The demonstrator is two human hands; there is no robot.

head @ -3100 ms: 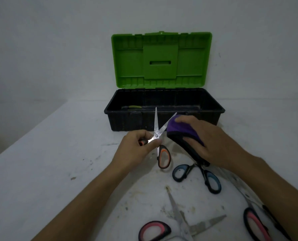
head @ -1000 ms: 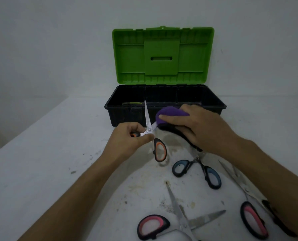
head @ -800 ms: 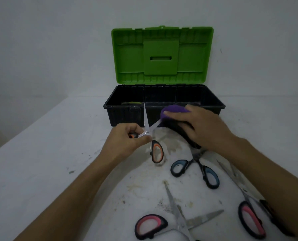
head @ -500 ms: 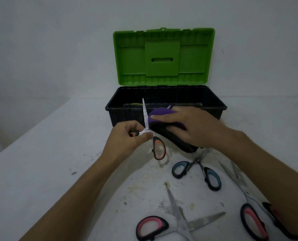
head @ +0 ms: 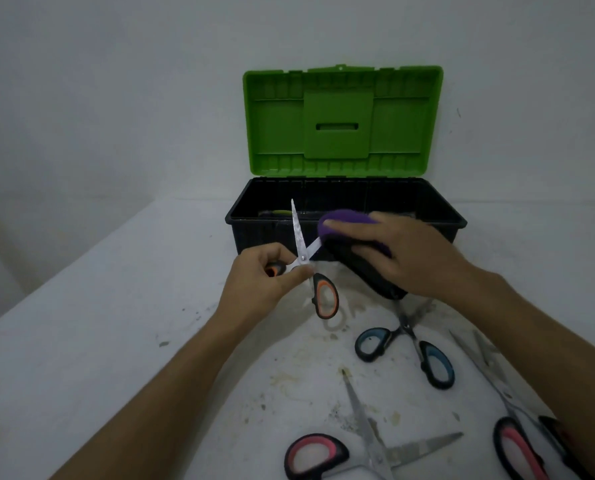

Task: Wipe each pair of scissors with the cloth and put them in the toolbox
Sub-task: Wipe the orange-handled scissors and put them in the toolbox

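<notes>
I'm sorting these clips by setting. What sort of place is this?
Probably a bare workroom or utility corner: a stained white worktop against a plain wall, an open green-lidded toolbox, no furnishings in view.

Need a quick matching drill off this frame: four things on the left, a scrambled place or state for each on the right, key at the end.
Things
1. orange-handled scissors
2. blue-handled scissors
3. purple and black cloth
4. green hinged toolbox lid

Places or states
A. lying flat on the white table, near its middle
B. standing open against the wall
C. held up with blades spread by the left hand
D. gripped by the right hand, against one blade

Pairs: 1-C, 2-A, 3-D, 4-B
</notes>
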